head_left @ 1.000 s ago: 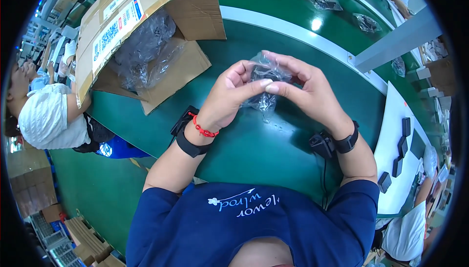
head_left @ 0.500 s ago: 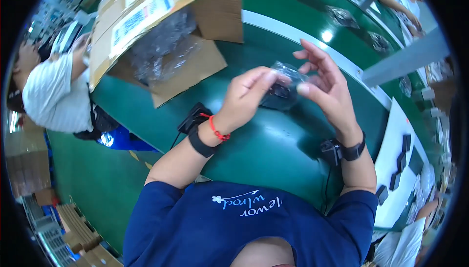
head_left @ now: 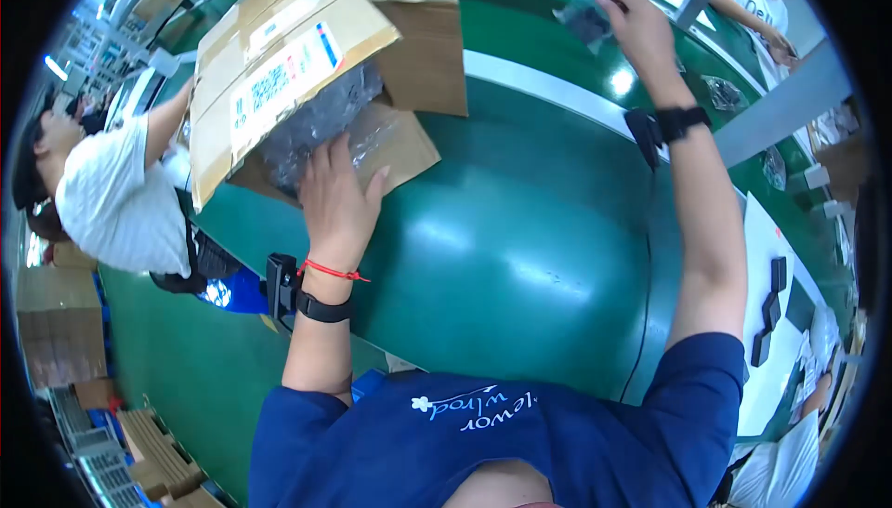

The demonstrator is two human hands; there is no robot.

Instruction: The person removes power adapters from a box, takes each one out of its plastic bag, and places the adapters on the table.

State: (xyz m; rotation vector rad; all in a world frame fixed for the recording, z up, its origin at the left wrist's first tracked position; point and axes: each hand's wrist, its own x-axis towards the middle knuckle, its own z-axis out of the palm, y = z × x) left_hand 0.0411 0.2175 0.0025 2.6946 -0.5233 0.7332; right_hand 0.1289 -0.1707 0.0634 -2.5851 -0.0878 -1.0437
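Observation:
At the mouth of an open cardboard box [head_left: 218, 104], my left hand [head_left: 336, 206] is open, its fingers stretched out against the clear plastic bags [head_left: 325, 118] inside; the fingertips are partly lost among the plastic. My right hand [head_left: 641, 34] reaches far forward over the green belt beyond the table. Its thumb and fingers pinch a clear plastic bag [head_left: 583, 20] with a dark item in it, whose kind I cannot make out. The bag hangs to the left of the fingertips.
A pale rail [head_left: 548, 90] divides the green table [head_left: 502, 257] from the belt. Another bagged item [head_left: 725, 92] lies farther right on the belt, near a grey metal post [head_left: 785, 104]. Black parts [head_left: 769, 313] sit on a white board at right. One person works at left, others at right.
The hands have parted. My right hand has carried the bagged dark item forward over the belt, while my left hand has let go of the bag and moved left into the box's mouth.

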